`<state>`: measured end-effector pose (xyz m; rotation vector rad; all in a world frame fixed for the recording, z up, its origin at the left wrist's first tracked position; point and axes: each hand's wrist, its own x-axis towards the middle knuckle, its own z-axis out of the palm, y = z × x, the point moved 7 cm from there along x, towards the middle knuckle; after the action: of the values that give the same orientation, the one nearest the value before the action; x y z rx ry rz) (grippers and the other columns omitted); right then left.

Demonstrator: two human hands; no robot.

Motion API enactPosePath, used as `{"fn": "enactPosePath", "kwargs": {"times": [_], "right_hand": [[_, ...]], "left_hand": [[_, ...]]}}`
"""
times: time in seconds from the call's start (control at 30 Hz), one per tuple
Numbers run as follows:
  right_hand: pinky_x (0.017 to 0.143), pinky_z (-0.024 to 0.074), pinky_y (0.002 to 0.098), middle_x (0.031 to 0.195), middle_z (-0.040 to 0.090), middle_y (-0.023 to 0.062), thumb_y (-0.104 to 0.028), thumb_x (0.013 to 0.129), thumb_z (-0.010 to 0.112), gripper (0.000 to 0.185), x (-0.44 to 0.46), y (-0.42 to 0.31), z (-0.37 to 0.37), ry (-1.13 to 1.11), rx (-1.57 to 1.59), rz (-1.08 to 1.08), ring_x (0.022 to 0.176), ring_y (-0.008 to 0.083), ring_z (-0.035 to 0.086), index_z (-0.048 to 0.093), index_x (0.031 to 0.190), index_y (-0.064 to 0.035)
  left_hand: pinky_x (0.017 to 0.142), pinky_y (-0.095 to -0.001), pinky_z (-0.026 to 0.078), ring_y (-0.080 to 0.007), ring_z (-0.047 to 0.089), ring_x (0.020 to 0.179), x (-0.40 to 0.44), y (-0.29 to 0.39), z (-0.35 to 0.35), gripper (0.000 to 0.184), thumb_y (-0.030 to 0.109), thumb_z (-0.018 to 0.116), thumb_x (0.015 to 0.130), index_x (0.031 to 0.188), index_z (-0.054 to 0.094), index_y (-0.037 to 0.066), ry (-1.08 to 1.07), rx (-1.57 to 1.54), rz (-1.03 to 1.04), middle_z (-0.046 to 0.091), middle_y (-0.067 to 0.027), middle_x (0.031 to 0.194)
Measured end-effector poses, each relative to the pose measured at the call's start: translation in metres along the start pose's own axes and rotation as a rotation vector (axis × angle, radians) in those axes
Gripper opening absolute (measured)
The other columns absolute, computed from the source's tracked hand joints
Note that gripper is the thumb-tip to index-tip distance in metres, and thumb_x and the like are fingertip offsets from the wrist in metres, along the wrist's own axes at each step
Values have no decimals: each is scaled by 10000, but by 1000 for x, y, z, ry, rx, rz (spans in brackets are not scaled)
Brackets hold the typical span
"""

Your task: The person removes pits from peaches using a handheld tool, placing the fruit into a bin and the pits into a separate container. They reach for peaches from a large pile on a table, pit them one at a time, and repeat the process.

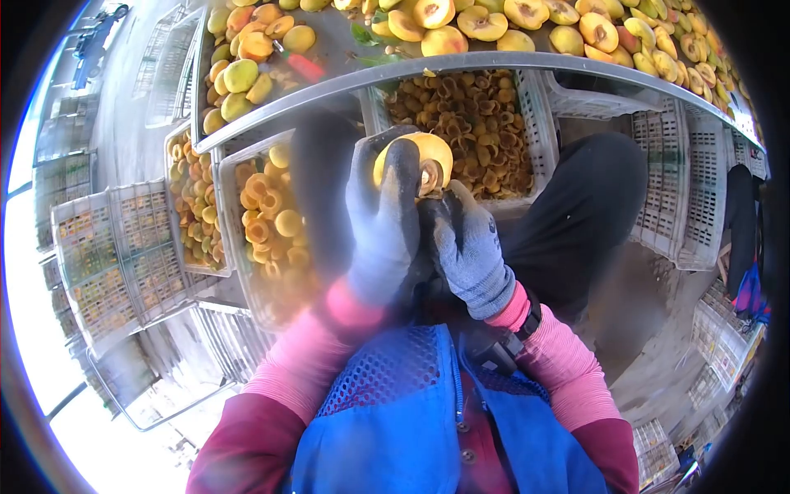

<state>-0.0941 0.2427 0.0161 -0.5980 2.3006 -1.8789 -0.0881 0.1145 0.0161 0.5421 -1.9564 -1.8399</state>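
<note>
In front of my lap, my left hand (385, 193), in a grey glove with dark fingers, is closed around a yellow peach half (440, 150). Its cut face shows a brown hollow at the centre, with a pale spot in it. My right hand (471, 243), gloved the same way, has its fingers bent together just below that hollow, close to the fruit's lower edge. Whatever the right fingers grip is hidden or too dark to name. Below both hands, a crate (539, 123) of brown, cup-like pieces (469, 115) stands between my knees.
A metal-edged table (329, 90) ahead carries many whole and halved peaches (481, 23) and a red-handled tool (304, 66). Left of my legs, a crate (229, 193) contains peach halves (267, 206), beside another with more fruit (197, 206). Stacked crates (691, 181) stand at right.
</note>
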Motion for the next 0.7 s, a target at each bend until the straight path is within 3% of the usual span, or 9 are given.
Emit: {"fn": "enactPosePath", "kwargs": {"times": [0.23, 0.3, 0.37, 0.47, 0.5, 0.6, 0.7], "right_hand": [[713, 475, 366, 910, 615, 208, -158, 890, 514, 303, -12, 39, 25, -91, 662, 301, 810, 326, 618, 501, 1126, 32], [729, 477, 362, 923, 617, 207, -134, 886, 507, 301, -6, 40, 19, -130, 544, 294, 832, 320, 621, 498, 1136, 33], [738, 476, 365, 931, 616, 208, -122, 884, 501, 303, 5, 34, 5, -156, 247, 258, 850, 321, 621, 495, 1145, 30], [698, 467, 390, 886, 608, 210, -160, 882, 509, 282, 2, 22, 2, -12, 199, 148, 814, 358, 608, 507, 1096, 23], [685, 462, 397, 873, 603, 212, -173, 880, 513, 275, 0, 20, 2, -15, 172, 123, 803, 370, 601, 506, 1077, 19], [653, 450, 415, 841, 589, 217, -206, 875, 524, 264, -2, 15, 2, -7, 117, 69, 774, 401, 582, 501, 1026, 9], [646, 447, 421, 835, 584, 219, -221, 873, 530, 270, -3, 15, 1, 28, 98, 59, 764, 411, 574, 491, 1008, 9]], "left_hand": [[722, -282, 470, -140, 563, 823, -2, -9, 4, 239, 202, 544, 927, 1041, 559, -7, 20, 18, -27, 593, -96, 920], [722, -296, 478, -158, 571, 831, -1, -10, 3, 253, 199, 549, 922, 1057, 553, -15, -6, -26, -55, 587, -119, 947], [734, -322, 486, -210, 577, 845, 0, 18, 10, 251, 147, 533, 923, 1105, 522, -26, -109, 385, 505, 569, -154, 988], [719, -375, 509, -319, 575, 860, 4, -11, 6, 314, -3, 502, 894, 1200, 439, -35, -270, 365, 325, 534, -214, 1038], [710, -379, 512, -324, 574, 857, 3, -12, 4, 323, -24, 498, 886, 1203, 432, -33, -228, 357, 278, 536, -213, 1031], [696, -358, 512, -305, 575, 840, -9, 4, 10, 271, 11, 541, 870, 1130, 485, -37, -64, 516, 482, 538, -201, 1018], [698, -340, 506, -279, 578, 825, -9, 13, 13, 235, 47, 558, 873, 1086, 508, -41, -18, 495, 462, 545, -189, 1008]]}}
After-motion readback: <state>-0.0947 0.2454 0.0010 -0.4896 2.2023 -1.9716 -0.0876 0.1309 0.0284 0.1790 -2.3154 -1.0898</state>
